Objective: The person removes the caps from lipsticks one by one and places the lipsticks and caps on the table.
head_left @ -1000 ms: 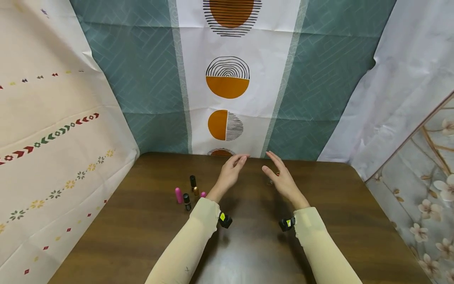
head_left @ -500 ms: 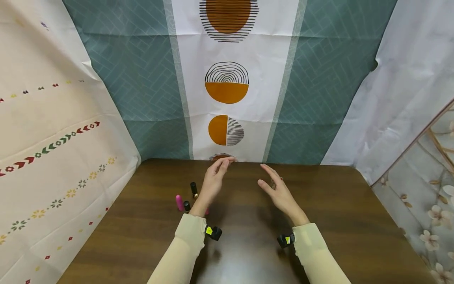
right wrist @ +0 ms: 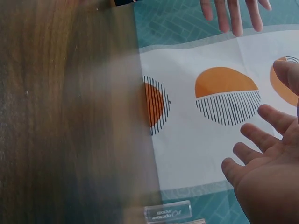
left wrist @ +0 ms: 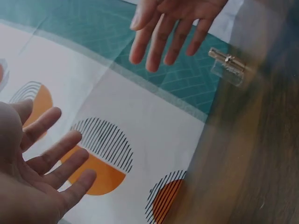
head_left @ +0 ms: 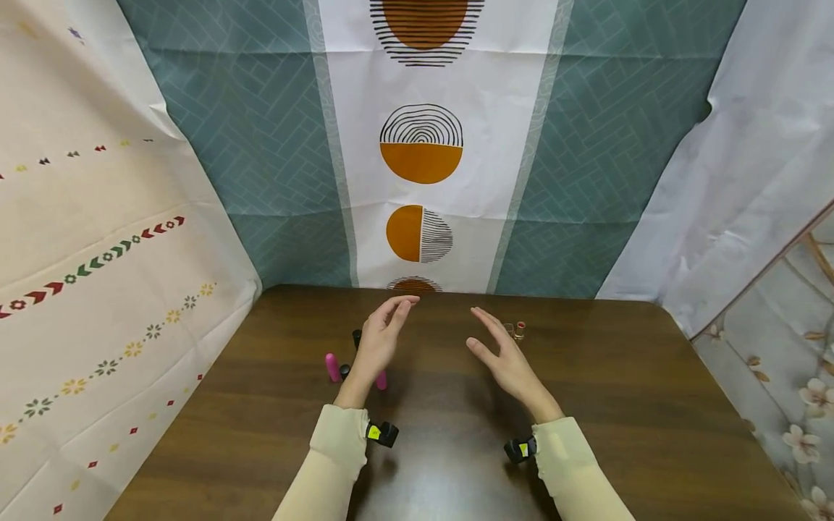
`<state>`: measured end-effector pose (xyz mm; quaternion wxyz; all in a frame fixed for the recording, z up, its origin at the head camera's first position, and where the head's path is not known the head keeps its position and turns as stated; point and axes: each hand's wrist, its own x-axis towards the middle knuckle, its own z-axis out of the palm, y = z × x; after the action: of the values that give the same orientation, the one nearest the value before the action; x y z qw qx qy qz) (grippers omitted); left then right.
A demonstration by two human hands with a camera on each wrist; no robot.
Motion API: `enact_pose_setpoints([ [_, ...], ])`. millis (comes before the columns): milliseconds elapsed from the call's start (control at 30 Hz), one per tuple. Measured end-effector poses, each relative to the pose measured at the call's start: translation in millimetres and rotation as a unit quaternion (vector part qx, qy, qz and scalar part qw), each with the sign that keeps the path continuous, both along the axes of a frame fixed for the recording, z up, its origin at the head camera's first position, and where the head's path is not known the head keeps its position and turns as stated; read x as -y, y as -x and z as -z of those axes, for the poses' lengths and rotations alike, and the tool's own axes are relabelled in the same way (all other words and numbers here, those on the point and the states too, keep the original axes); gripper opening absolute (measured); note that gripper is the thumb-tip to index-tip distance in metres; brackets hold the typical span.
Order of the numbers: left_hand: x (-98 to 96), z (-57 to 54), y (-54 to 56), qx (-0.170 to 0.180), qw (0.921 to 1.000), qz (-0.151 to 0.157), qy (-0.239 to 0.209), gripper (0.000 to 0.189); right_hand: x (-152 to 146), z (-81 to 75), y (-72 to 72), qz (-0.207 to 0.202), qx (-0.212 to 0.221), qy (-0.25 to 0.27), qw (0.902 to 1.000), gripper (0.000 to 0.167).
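Observation:
My left hand (head_left: 376, 341) is held above the table with fingers extended, holding nothing. It partly hides a cluster of small cosmetic-looking tubes: a pink tube (head_left: 332, 367), a second pink tube (head_left: 381, 380), and two black-topped ones, of which a black top (head_left: 345, 372) shows beside my wrist. My right hand (head_left: 515, 365) hovers opposite, palm facing the left, fingers spread and holding nothing. Just beyond it stand a small red-topped tube (head_left: 519, 331) and a clear piece (head_left: 509, 331). In the left wrist view the gold tube (left wrist: 226, 59) appears next to a clear block (left wrist: 228, 73).
The brown wooden table (head_left: 449, 470) reaches back to a hanging green and white cloth (head_left: 430, 181) with orange circles. A cream patterned cloth (head_left: 117, 239) hangs at the left, and a floral one (head_left: 775, 376) at the right. Lettering shows on a clear block (right wrist: 168, 212) in the right wrist view.
My left hand has shifted left and toward me, now covering more of the left cluster. The right hand has drawn slightly toward me, revealing the red-topped tube. Both stay spread.

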<state>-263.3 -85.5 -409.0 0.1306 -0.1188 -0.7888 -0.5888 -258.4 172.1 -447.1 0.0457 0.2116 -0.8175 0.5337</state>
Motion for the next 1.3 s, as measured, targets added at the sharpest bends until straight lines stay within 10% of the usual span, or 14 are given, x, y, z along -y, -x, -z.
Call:
enact_pose_setpoints([
  [267, 15.8, -0.7, -5.8, 0.003, 0.9995, -0.005, 0.032, 0.035, 5, -1.3, -1.5, -0.005, 0.004, 0.01, 0.9999, 0.059],
  [600, 45.6, -12.2, -16.8, 0.028, 0.9914, 0.064, 0.11, 0.038, 13, 2.7, -9.3, -0.014, 0.005, 0.022, 0.9996, 0.059],
  [1300, 61.8, -17.4, -28.7, 0.113, 0.9474, 0.13, 0.27, 0.031, 39, 21.7, -13.8, -0.055, 0.028, 0.015, 0.998, 0.057],
])
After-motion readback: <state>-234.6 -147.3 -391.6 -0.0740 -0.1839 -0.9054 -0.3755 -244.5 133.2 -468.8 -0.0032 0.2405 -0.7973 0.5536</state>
